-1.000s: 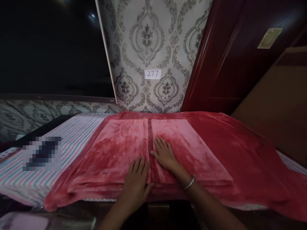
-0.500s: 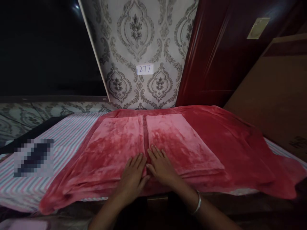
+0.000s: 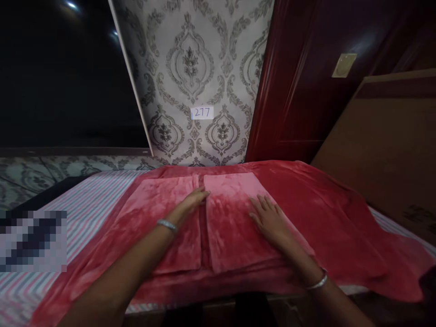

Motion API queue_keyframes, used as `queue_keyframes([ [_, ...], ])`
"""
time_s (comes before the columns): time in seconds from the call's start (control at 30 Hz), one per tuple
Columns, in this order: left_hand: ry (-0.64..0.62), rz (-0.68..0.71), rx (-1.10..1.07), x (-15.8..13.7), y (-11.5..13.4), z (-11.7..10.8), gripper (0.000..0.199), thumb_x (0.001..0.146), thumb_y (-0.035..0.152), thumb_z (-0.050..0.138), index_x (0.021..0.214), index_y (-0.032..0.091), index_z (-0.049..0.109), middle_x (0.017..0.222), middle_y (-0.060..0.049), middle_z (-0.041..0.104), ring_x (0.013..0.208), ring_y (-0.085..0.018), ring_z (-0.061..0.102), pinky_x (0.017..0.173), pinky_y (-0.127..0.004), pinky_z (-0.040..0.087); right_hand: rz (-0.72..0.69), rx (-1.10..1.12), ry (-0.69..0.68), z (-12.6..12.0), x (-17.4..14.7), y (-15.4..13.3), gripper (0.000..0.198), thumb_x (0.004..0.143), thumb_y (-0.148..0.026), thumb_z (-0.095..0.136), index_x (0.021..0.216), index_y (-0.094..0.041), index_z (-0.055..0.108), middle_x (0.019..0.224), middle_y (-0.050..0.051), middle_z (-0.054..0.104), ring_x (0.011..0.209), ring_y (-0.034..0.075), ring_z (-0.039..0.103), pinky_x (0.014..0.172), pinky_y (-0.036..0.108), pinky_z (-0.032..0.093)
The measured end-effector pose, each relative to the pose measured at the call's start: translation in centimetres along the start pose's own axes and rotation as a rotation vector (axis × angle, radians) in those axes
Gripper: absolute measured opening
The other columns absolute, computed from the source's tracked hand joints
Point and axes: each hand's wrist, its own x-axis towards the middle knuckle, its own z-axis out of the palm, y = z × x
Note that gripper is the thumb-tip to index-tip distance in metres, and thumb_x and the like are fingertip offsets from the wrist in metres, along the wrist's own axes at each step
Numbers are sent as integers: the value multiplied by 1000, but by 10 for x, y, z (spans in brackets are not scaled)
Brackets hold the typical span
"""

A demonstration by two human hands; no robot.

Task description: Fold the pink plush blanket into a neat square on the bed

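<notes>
A plush red and pink blanket (image 3: pixel 316 227) is spread over a surface, with two folded panels lying side by side on it. My left hand (image 3: pixel 192 200) reaches over the left folded panel (image 3: pixel 150 213) to the narrow gap between the panels. Its fingers stretch toward the inner edge of the right folded panel (image 3: pixel 228 231), looking slightly bent. On that right panel, near its outer side, my right hand (image 3: pixel 270 219) lies flat with fingers spread. Both wrists wear a silver bangle.
Striped cloth (image 3: pixel 102 200) lies under the blanket, showing at the left. Behind stand a patterned wall (image 3: pixel 225 86) with a paper label "277" (image 3: pixel 202 112), a dark screen (image 3: pixel 68 81), and a dark red door (image 3: pixel 293 91). A large cardboard panel (image 3: pixel 384 150) leans at the right.
My hands have moved apart and farther forward from the near middle of the folds: the left to the upper gap, the right outward across the right panel. The view has tilted up slightly.
</notes>
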Motion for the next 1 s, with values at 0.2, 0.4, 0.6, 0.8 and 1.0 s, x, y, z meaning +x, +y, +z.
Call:
queue_keyframes([
  [0.2, 171, -44, 49, 45, -4, 25, 75, 69, 13, 71, 142, 13, 52, 140, -19, 59, 131, -31, 56, 104, -38, 49, 116, 0, -82, 12, 18, 28, 57, 103, -39, 40, 158, -24, 37, 167, 14, 24, 152, 34, 26, 116, 58, 32],
  [0.4, 249, 30, 84, 73, -10, 34, 72, 64, 6, 68, 134, 14, 60, 135, -15, 61, 124, -29, 60, 104, -36, 49, 146, 45, -92, 29, 22, 34, 61, 102, -41, 39, 159, -22, 33, 169, 13, 18, 153, 34, 24, 114, 57, 35],
  [0.6, 206, 27, 63, 82, -18, 28, 72, 71, 14, 69, 142, 8, 54, 111, -15, 71, 95, -27, 71, 88, -38, 57, 192, 147, -105, 6, 68, 43, 62, 101, -39, 45, 158, -16, 35, 164, 17, 31, 148, 31, 36, 112, 48, 40],
  [0.8, 131, 60, 4, 86, -22, 20, 73, 76, 17, 68, 146, 14, 51, 139, -16, 62, 113, -27, 69, 96, -39, 56, 367, 207, -69, -9, 146, 42, 48, 102, -38, 45, 138, -9, 60, 135, 21, 64, 125, 28, 62, 98, 34, 48],
  [1.0, 136, 137, 41, 91, -32, 14, 76, 70, 13, 68, 145, 18, 55, 153, -10, 51, 138, -29, 52, 111, -39, 47, 501, 214, -29, 13, 169, 35, 41, 103, -37, 44, 127, -12, 66, 128, 21, 68, 116, 28, 67, 87, 32, 52],
])
